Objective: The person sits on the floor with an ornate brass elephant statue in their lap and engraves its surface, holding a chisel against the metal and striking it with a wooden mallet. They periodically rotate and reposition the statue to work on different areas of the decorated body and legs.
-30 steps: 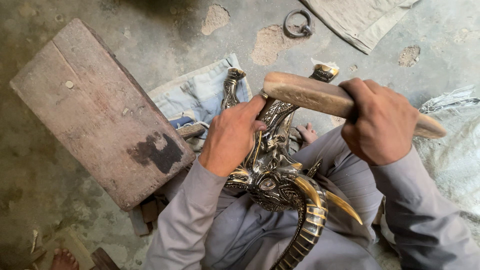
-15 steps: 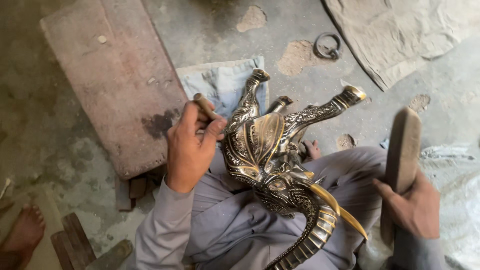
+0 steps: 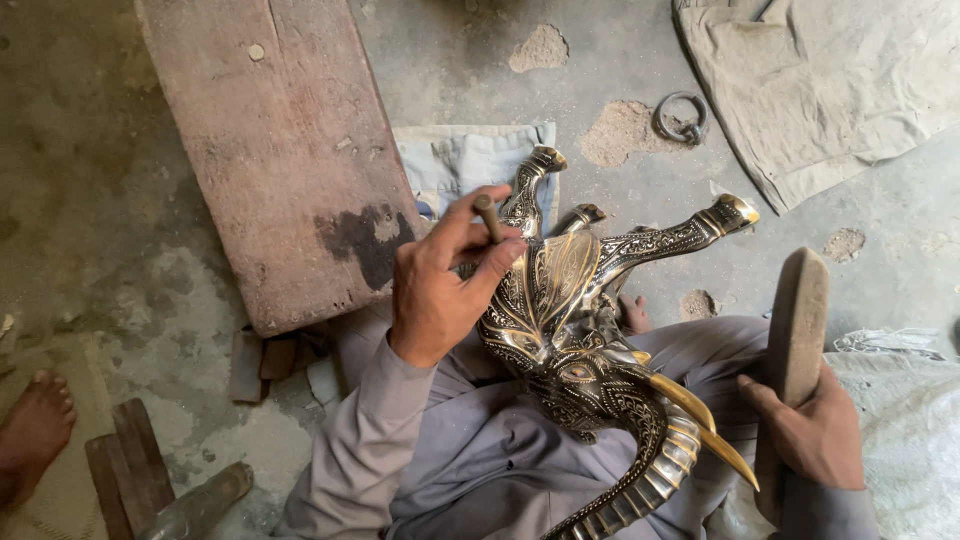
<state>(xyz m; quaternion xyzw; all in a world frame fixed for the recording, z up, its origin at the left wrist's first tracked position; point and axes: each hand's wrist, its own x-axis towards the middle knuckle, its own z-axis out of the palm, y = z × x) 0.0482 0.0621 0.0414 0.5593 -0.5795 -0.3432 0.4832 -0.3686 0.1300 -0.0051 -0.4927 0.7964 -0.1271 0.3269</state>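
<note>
A dark, gold-patterned metal elephant figure (image 3: 570,320) lies on my lap with its legs pointing away and its ringed trunk and golden tusks toward me. My left hand (image 3: 440,285) pinches a short metal punch (image 3: 488,216) and holds its tip against the figure's flank near a leg. My right hand (image 3: 815,435) grips a flat wooden mallet (image 3: 797,335), held upright off to the right, well apart from the figure.
A worn wooden block (image 3: 275,150) lies at the left on the concrete floor. A blue-grey cloth (image 3: 470,160) is under the figure's legs. A metal ring (image 3: 680,118) and a beige cloth (image 3: 830,85) lie farther off. Another person's bare foot (image 3: 35,430) shows at far left.
My right hand has swung the mallet from above the figure out and down to the right. My left hand stays on the punch against the figure.
</note>
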